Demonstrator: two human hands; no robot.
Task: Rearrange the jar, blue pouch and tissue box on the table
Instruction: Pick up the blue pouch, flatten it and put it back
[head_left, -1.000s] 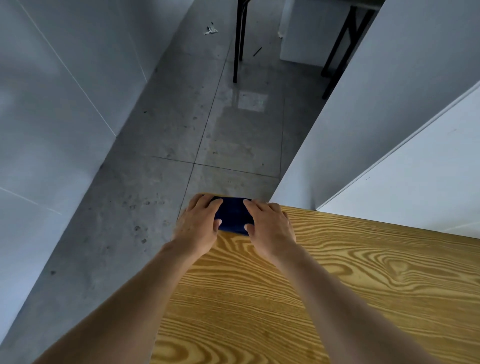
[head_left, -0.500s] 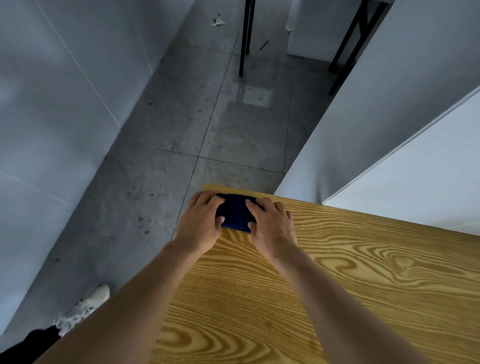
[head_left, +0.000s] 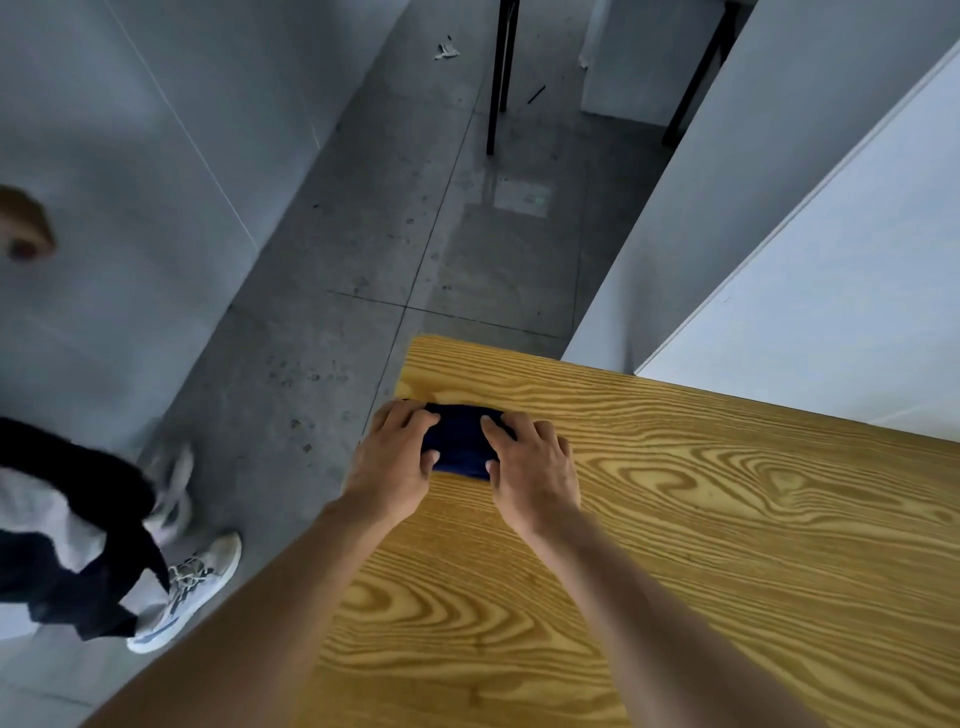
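The dark blue pouch (head_left: 460, 441) lies flat on the wooden table (head_left: 701, 545), close to its far left corner. My left hand (head_left: 392, 460) grips the pouch's left end, fingers over its top. On the right end sits my right hand (head_left: 530, 462), holding it the same way. Only the middle strip of the pouch shows between the hands. The jar and the tissue box are out of view.
The table's left edge drops to a grey concrete floor (head_left: 322, 338). A second person's legs and pale sneakers (head_left: 182, 587) stand on the floor at the left. White panels (head_left: 779, 234) rise behind the table; black furniture legs (head_left: 497, 78) stand farther back.
Both hands have drawn the pouch back from the far table corner toward me. The other person's legs and shoes have come into view at the left.
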